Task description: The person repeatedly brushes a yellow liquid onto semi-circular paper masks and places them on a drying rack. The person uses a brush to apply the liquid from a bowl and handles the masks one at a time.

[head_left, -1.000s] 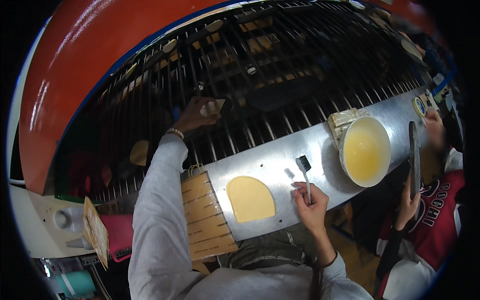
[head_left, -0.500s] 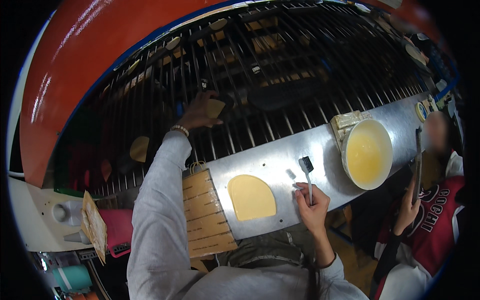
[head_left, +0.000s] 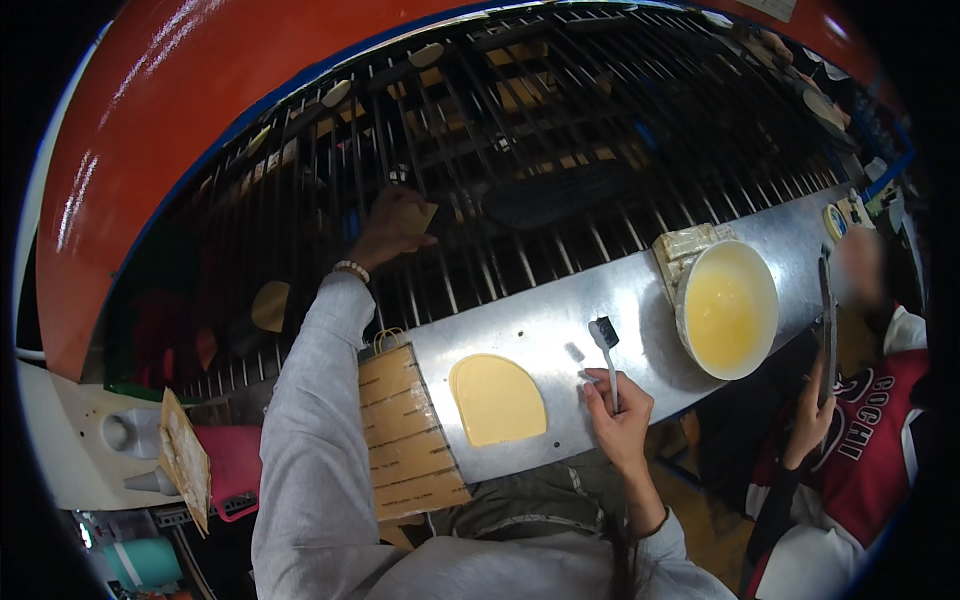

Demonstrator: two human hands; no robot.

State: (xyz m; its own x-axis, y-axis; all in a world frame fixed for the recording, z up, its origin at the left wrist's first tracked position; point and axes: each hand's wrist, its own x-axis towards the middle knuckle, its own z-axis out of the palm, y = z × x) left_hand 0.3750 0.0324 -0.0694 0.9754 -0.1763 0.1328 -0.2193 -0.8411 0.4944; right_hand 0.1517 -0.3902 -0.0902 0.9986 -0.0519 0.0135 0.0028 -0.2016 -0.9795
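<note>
My left hand [head_left: 392, 226] reaches far out over the black metal grill bars [head_left: 560, 150] and is closed on a small tan piece [head_left: 424, 216] at the grill. My right hand [head_left: 617, 412] rests on the shiny steel shelf [head_left: 560, 320] and grips a small brush [head_left: 606, 340] with dark bristles pointing away from me. A flat pale yellow sheet [head_left: 496, 400] with a rounded top lies on the shelf left of that hand. A round bowl of yellow liquid [head_left: 730, 308] stands on the shelf to the right.
A slatted wooden board [head_left: 405, 430] lies at the shelf's left end. Several tan pieces [head_left: 270, 305] sit among the grill bars. A red curved hood [head_left: 150, 110] arches over the grill. Another person in a red and white top [head_left: 850, 450] stands at the right, holding a dark flat tool [head_left: 826, 310].
My left hand has moved farther up and left over the grill bars with the tan piece. My right hand and the brush have stayed in place.
</note>
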